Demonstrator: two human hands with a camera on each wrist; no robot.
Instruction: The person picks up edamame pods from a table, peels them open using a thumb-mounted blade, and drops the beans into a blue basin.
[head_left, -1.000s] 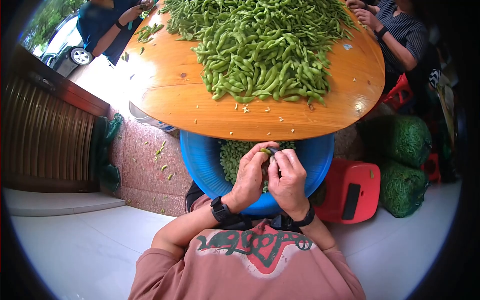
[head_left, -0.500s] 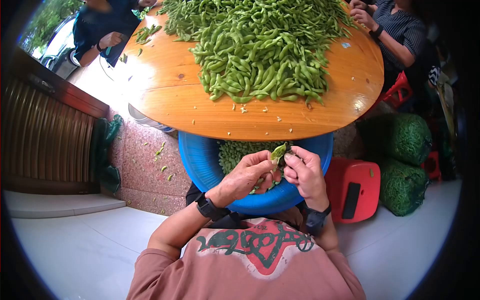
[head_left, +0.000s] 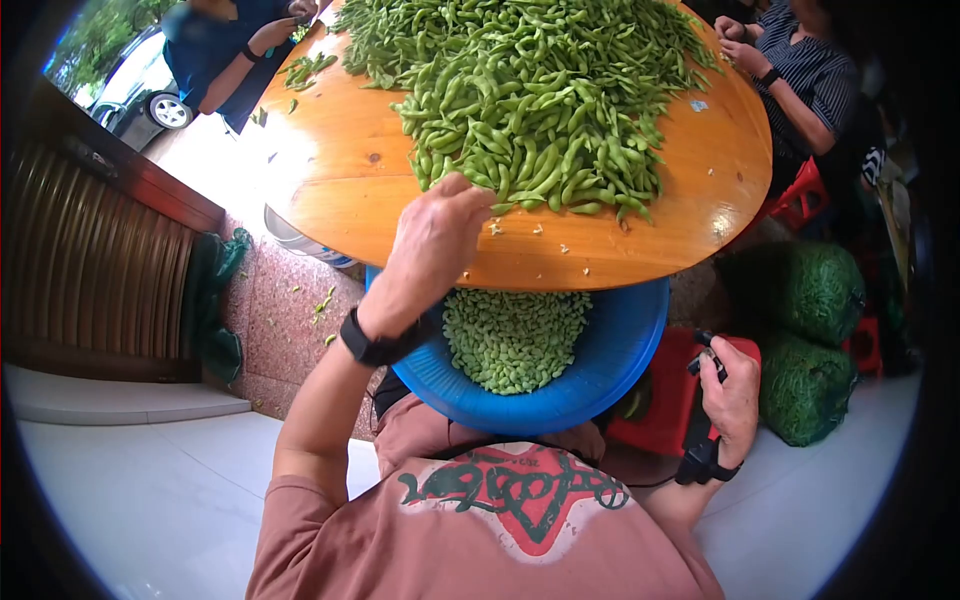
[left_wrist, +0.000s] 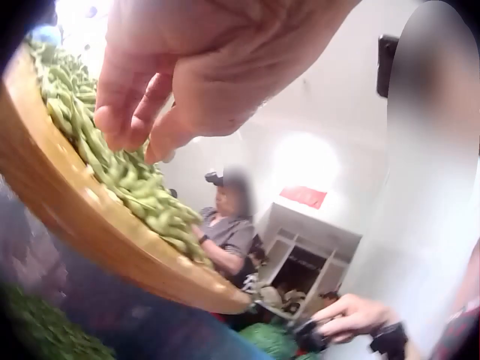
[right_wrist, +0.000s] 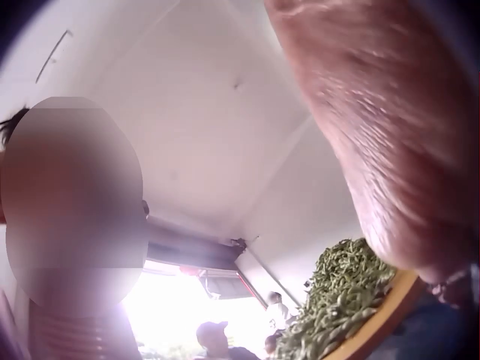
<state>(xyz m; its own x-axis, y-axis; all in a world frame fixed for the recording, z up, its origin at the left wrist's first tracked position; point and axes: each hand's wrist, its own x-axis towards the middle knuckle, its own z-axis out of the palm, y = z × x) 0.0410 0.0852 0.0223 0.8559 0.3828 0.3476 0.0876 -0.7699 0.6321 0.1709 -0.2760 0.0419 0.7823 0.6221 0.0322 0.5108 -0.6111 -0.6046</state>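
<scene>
My left hand (head_left: 440,235) reaches over the table's near edge to the front of a heap of green soybean pods (head_left: 545,120). In the left wrist view its fingers (left_wrist: 116,112) and thumb bend loosely toward the pods, with a gap between them. Out to the right, my right hand (head_left: 732,395) hangs over a red plastic stool (head_left: 655,405); small black pieces (head_left: 703,340) show at its thumb and forefinger tips. The right wrist view has only the heel of that hand, fingers hidden. Shelled beans (head_left: 515,340) lie in a blue basin (head_left: 632,335) below the table.
The round wooden table (head_left: 340,210) overhangs the basin. Green mesh bags (head_left: 790,285) stand at the right beyond the stool. Two people sit or stand across the table, one in a striped top (head_left: 825,85). Loose pods lie on the floor (head_left: 290,350) at the left.
The hands were together over the basin with an opened pod. Now they are apart: the left has gone forward to the heap, the right out over the stool, and the pod is out of sight.
</scene>
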